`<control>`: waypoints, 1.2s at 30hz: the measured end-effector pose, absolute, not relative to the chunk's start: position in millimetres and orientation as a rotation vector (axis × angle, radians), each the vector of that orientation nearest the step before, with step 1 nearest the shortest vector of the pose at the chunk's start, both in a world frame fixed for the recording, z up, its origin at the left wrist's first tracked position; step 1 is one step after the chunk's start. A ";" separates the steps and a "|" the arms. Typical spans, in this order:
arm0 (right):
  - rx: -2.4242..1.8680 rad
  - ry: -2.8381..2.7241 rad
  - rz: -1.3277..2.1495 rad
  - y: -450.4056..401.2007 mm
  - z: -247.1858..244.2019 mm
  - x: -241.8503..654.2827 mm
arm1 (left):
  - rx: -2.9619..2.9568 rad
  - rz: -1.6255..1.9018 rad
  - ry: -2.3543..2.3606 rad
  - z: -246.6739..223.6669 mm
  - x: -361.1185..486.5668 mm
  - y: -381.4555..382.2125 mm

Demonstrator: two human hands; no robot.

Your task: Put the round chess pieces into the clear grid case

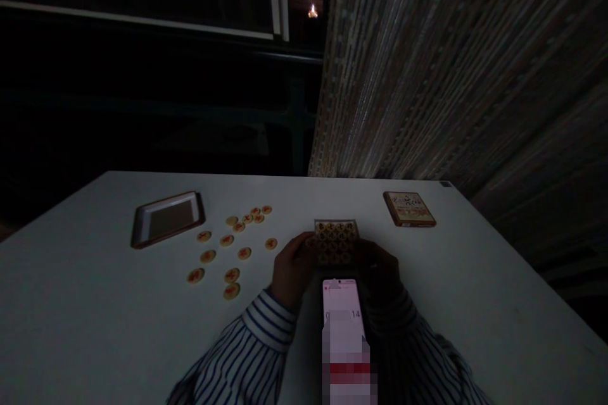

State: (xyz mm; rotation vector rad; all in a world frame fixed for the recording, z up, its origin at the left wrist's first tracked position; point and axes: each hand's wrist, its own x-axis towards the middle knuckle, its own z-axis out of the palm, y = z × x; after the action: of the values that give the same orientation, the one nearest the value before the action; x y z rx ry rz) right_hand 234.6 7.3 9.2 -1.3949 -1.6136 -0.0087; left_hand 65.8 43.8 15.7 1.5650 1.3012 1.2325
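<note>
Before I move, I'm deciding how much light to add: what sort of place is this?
Likely a dim indoor room, home or café, I can't tell which: a white table holds red-marked round pieces, and a string curtain hangs behind it.

Fourteen loose discs [227, 240], one filled case [335, 243], one tray [168, 218], one box [409, 207], one phone [342, 304]

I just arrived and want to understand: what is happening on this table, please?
A person's left hand and right hand hold a small tray by its sides, with dark-marked round pieces in rows. A lit phone is just below it. Loose red-marked discs are scattered to the left, beside an empty-looking open tray. A flat printed box lies to the right. The light is dim, so the right fingers are hard to see.
</note>
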 end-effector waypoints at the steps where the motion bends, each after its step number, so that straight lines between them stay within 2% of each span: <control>1: -1.397 -1.606 -0.008 7.0 10.5 234.7 | 1.564 1.232 1.297 15.0 65.8 43.9; 12: -1.425 -1.467 -0.012 2.6 18.2 237.1 | 1.446 1.244 1.389 17.5 64.1 41.3; 22: -1.431 -1.515 0.003 3.5 18.3 237.0 | 1.404 1.184 1.252 16.2 65.8 46.6; 30: -1.343 -1.806 -0.189 20.8 29.9 235.1 | 1.184 1.184 1.063 26.1 77.4 45.2; 36: -1.387 -1.835 -0.288 22.2 13.3 238.3 | 1.098 1.194 0.984 27.1 84.8 52.9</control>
State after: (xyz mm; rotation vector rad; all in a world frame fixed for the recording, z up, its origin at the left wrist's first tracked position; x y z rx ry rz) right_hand 238.3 22.2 13.3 -1.3868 -1.8354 -0.2883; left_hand 84.8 52.9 27.1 1.0980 0.9839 1.1939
